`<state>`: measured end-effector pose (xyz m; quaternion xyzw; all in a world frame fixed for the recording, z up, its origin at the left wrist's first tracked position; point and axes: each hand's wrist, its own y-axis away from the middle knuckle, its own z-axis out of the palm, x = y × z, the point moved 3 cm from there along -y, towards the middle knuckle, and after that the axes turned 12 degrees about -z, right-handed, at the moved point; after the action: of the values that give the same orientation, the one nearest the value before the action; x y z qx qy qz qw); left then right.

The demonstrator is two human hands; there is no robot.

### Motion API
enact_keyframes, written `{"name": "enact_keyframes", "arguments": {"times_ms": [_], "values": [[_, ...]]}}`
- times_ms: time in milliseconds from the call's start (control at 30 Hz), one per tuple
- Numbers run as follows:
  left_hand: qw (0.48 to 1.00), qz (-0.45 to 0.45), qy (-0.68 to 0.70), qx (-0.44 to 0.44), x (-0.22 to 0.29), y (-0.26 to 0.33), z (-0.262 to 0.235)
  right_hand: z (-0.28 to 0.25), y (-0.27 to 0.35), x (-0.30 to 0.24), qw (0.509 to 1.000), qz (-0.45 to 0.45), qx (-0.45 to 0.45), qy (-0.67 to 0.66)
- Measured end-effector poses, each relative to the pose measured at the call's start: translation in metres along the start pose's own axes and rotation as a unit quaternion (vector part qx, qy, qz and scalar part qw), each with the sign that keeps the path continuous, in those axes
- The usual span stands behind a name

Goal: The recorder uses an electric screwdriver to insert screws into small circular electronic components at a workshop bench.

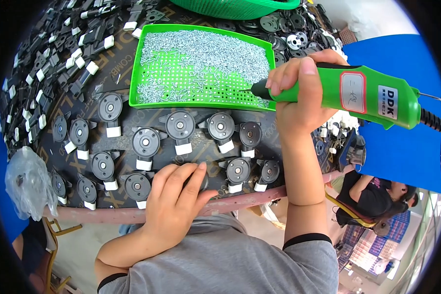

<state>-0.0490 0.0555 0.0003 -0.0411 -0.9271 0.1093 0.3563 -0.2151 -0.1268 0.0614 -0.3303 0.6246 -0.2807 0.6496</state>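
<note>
My right hand [299, 88] grips a green electric screwdriver [377, 95], its thin bit pointing left over the green tray [134, 73]. The bit's tip is above a layer of small silver screws [206, 46] in that tray. My left hand [174, 203] lies at the table's front edge, fingers curved over a black round part [204, 183], which is mostly hidden under them. Around it, several black round parts with white ends lie in two rough rows, such as a disc part [145, 142] beyond the hand and another disc part [238, 170] to its right.
Black pieces with white tips [73, 61] are heaped at the left. A clear plastic bag [29, 183] sits at the front left corner. Behind the tray are a green basket [235, 9] and black discs [296, 41]. The screwdriver's cable [431, 120] runs right. Another person [372, 198] sits beyond.
</note>
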Motion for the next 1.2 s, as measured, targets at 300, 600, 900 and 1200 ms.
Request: {"name": "enact_keyframes", "arguments": {"times_ms": [300,600,900,1200], "values": [[0.998,-0.037,0.042,0.009,-0.005,0.009,-0.005,0.001,0.004,-0.005,1.000,-0.015,0.005,-0.025],[0.991,-0.073,0.107,0.020,-0.010,0.011,-0.003,0.006,-0.001,-0.067,0.986,0.012,-0.010,-0.166],[0.993,-0.071,0.093,0.020,-0.017,0.011,-0.002,0.049,0.049,-0.121,0.946,0.005,-0.244,-0.213],[0.992,-0.052,0.116,0.028,-0.015,0.011,0.001,0.053,0.055,-0.115,0.964,0.011,-0.210,-0.162]]}}
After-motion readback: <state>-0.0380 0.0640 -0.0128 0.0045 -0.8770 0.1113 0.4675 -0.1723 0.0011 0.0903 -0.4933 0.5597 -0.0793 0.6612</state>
